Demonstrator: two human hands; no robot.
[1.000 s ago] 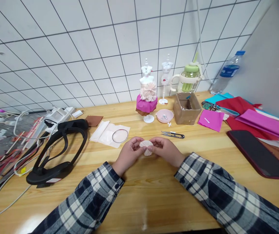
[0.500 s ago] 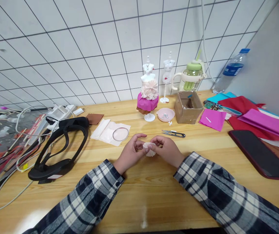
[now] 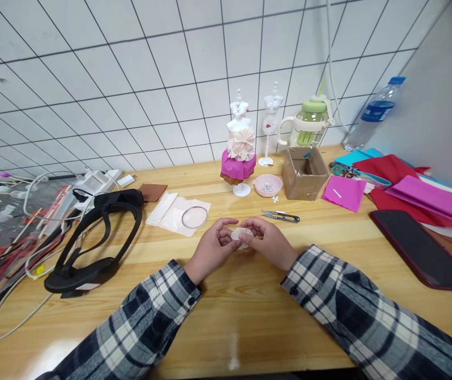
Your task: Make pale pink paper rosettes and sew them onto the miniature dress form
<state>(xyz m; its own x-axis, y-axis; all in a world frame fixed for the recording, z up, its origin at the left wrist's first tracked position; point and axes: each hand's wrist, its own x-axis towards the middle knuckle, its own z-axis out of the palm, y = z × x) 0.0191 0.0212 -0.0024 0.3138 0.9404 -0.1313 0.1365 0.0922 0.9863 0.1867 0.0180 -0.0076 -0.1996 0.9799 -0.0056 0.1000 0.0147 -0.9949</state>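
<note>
Between my hands is a small pale pleated piece (image 3: 241, 232), fanned and partly covered by fingers. My left hand (image 3: 218, 244) pinches its left side with the thumb low and the index finger arched above. My right hand (image 3: 267, 237) grips the right side, thumb across its front. Behind them stands a white mannequin (image 3: 239, 124) wearing a pale pleated rosette and a magenta skirt. Black thread snips (image 3: 281, 216) lie just beyond my right hand. To the left, a ring (image 3: 194, 217) rests on pale pink fabric (image 3: 166, 211).
Behind are a pink bowl (image 3: 268, 186), a cardboard box (image 3: 305, 174), a second mannequin (image 3: 270, 124) and a green-lidded cup (image 3: 313, 124). A phone (image 3: 427, 248) and coloured fabrics lie right; a black headset (image 3: 95, 243) and cables lie left.
The pale pleated piece now shows less below the fingers, tilted or folded upward. Both hands have stayed in nearly the same place.
</note>
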